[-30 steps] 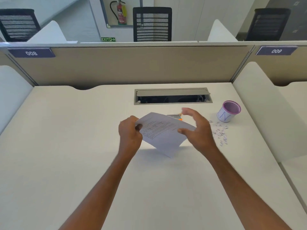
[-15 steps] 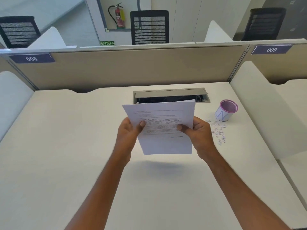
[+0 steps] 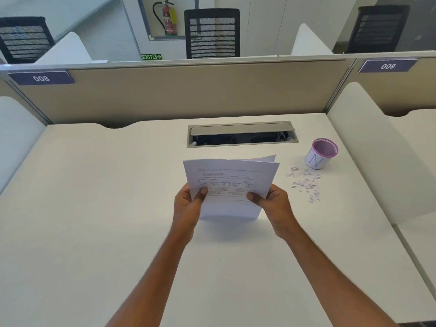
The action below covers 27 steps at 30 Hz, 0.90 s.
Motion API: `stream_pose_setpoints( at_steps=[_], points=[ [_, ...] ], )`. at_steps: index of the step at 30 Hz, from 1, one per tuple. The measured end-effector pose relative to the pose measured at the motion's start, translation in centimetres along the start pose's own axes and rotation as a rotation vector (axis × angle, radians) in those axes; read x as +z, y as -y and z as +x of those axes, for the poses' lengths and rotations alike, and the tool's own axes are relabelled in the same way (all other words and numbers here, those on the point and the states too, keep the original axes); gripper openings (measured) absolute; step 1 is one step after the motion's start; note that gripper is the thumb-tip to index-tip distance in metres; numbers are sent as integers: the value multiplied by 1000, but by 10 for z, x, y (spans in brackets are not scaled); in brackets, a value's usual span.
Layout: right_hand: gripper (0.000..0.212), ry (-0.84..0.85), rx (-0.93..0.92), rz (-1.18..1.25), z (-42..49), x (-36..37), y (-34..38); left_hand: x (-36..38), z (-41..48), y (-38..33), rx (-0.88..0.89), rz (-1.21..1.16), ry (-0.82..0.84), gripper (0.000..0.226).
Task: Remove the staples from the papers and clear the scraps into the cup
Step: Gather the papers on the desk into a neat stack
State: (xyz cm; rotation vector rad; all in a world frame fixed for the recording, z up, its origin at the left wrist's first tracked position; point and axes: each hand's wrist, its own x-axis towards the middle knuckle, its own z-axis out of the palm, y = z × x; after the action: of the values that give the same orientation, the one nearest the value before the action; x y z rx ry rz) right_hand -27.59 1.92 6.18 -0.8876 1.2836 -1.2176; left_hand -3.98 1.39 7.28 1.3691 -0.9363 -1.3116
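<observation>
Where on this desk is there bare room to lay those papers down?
The desk is bare on its left, from the left divider across to the left hand, and along the near edge. The right is crowded: scraps lie before the cup, and the cable slot opens behind the papers.

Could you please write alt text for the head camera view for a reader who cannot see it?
The left hand and right hand hold printed papers above a pale desk. To their right, paper scraps lie near a purple-rimmed cup.
</observation>
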Motion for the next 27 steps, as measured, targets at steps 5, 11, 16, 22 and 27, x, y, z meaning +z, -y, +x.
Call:
stream_pose_setpoints(
  at_steps=[5,11,16,22,27],
  points=[
    [39,-16,-18,-11,1,1,2,2,6,4,-4,23,-3,26],
    [39,-38,3,-5,1,10,3,1,8,10,2,40,-14,26],
    [42,-62,9,-13,-1,14,2,2,7,11,-2,39,-31,24],
    [40,-28,18,-30,0,15,0,-1,5,16,-23,34,-37,23],
    [40,-24,21,-47,-1,15,-2,-2,4,19,-35,36,-26,24]
  ],
)
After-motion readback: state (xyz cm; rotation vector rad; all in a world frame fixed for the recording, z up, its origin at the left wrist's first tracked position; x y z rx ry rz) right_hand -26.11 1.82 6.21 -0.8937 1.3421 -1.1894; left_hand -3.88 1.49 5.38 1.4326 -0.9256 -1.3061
